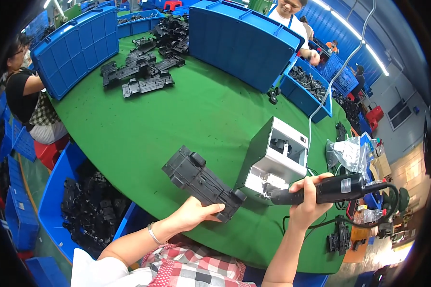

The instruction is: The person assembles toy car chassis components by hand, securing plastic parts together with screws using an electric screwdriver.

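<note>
My left hand grips the near end of a long black plastic chassis part, held tilted just above the green table. My right hand is closed around a black electric screwdriver with a cable trailing right. Its tip points left toward the chassis end and the base of a grey-and-white machine standing right behind it.
A pile of black chassis parts lies at the table's far side between large blue crates. A blue bin of black parts sits at my lower left. People work at the left and far edges. Bags and clutter fill the right.
</note>
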Available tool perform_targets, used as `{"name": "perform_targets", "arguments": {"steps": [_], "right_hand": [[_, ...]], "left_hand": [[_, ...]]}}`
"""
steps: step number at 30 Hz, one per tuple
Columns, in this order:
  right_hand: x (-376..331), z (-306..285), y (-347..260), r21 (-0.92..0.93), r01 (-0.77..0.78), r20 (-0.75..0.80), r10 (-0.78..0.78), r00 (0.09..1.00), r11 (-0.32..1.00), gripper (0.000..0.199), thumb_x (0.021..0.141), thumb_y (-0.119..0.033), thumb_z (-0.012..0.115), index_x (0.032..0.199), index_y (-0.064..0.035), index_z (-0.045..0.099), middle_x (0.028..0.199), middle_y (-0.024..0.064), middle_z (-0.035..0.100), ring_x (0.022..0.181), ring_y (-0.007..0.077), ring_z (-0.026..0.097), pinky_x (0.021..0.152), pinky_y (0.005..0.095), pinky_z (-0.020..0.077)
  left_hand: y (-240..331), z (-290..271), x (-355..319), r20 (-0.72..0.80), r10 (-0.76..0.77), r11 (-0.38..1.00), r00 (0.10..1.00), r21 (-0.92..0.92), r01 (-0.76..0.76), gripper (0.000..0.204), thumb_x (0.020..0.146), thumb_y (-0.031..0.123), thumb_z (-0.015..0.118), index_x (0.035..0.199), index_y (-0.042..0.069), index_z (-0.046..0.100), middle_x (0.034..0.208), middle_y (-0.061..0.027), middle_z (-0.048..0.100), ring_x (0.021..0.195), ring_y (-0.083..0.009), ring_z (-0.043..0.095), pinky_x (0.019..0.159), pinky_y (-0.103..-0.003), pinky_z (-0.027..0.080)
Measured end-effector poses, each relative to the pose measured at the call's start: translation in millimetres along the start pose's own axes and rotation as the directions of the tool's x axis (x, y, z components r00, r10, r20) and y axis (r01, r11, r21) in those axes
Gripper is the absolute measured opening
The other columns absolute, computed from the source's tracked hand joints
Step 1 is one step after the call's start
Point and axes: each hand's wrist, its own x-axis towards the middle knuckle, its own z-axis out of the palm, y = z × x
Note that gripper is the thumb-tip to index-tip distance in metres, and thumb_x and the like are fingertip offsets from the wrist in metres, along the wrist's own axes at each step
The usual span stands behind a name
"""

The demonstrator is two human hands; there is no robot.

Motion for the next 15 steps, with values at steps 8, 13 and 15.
{"name": "perform_targets", "arguments": {"steps": [8, 13, 15], "right_hand": [[-52, 17, -6, 0.279, 0.037, 0.131, -0.077, 0.988, 0.960, 0.030, 0.075, 0.002, 0.048, 0.102, -0.0026, 0.036, 0.061, 0.0081, 0.046, 0.041, 0.0172, 0.046, 0.037, 0.0279, 0.0418], [-58, 18, 2, 0.246, 0.042, 0.186, -0.090, 0.978, 0.968, 0.033, 0.074, 0.003, 0.049, 0.102, -0.0027, 0.034, 0.060, 0.0091, 0.048, 0.039, 0.0180, 0.046, 0.038, 0.0287, 0.0437], [-58, 14, 4, 0.262, 0.031, 0.178, -0.079, 0.981, 0.965, 0.032, 0.074, 0.004, 0.051, 0.100, -0.0038, 0.034, 0.059, 0.0094, 0.049, 0.038, 0.0180, 0.046, 0.039, 0.0291, 0.0445]], "left_hand": [[-4, 9, 7, -0.020, 0.054, 0.997, 0.998, -0.051, -0.055, 0.030, 0.083, 0.003, 0.058, 0.111, 0.004, 0.049, 0.100, -0.0049, 0.058, 0.087, -0.0150, 0.059, 0.067, -0.028, 0.054], [-3, 14, 9, -0.012, 0.028, 0.999, 1.000, -0.021, -0.028, 0.027, 0.082, 0.002, 0.058, 0.108, 0.003, 0.049, 0.095, -0.0042, 0.057, 0.083, -0.0137, 0.059, 0.063, -0.027, 0.055], [-4, 19, 9, -0.014, 0.037, 0.999, 0.999, -0.003, -0.037, 0.027, 0.082, 0.003, 0.058, 0.108, 0.003, 0.050, 0.095, -0.0044, 0.057, 0.083, -0.0137, 0.059, 0.062, -0.027, 0.055]]}}
